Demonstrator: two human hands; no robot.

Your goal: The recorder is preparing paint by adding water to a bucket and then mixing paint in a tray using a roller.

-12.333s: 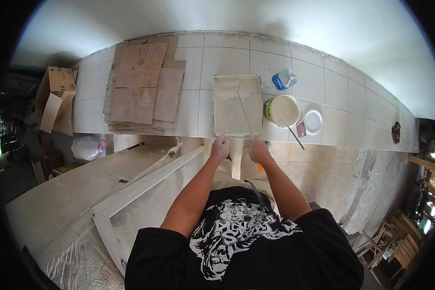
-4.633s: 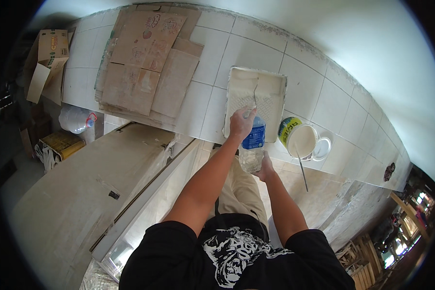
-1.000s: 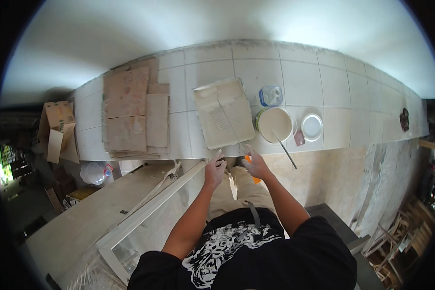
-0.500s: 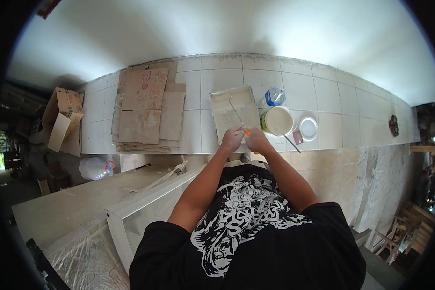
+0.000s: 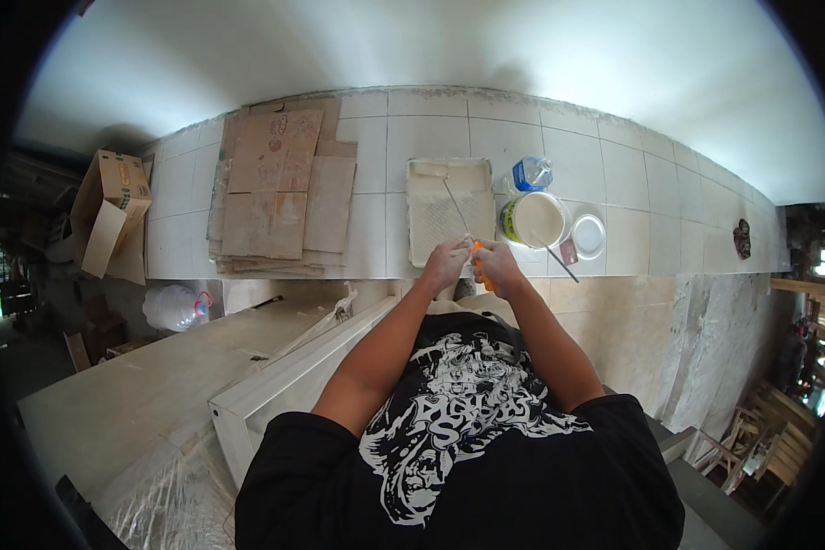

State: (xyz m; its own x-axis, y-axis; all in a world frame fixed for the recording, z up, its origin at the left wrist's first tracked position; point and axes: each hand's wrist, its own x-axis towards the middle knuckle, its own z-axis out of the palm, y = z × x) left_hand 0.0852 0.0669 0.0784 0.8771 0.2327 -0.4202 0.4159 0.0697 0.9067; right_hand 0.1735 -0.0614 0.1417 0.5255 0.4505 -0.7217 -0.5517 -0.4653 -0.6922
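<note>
Both my hands meet over the near edge of a white paint tray [image 5: 428,215] on the tiled floor. My left hand [image 5: 444,264] and my right hand [image 5: 498,265] are closed around the orange handle [image 5: 478,263] of a paint roller. Its thin metal shaft [image 5: 456,205] runs up over the tray to the roller head [image 5: 431,170] at the tray's far end. A white paint bucket [image 5: 534,220] stands just right of the tray.
A plastic water bottle [image 5: 531,172], a round white lid [image 5: 588,235] and a stir stick [image 5: 552,257] sit by the bucket. Flattened cardboard [image 5: 275,192] lies left; an open cardboard box [image 5: 110,211] farther left. A white plank structure [image 5: 293,367] is at lower left.
My hands have stayed joined at the tray's near edge. Earlier my left hand held the water bottle over the tray; the bottle now stands beside the bucket.
</note>
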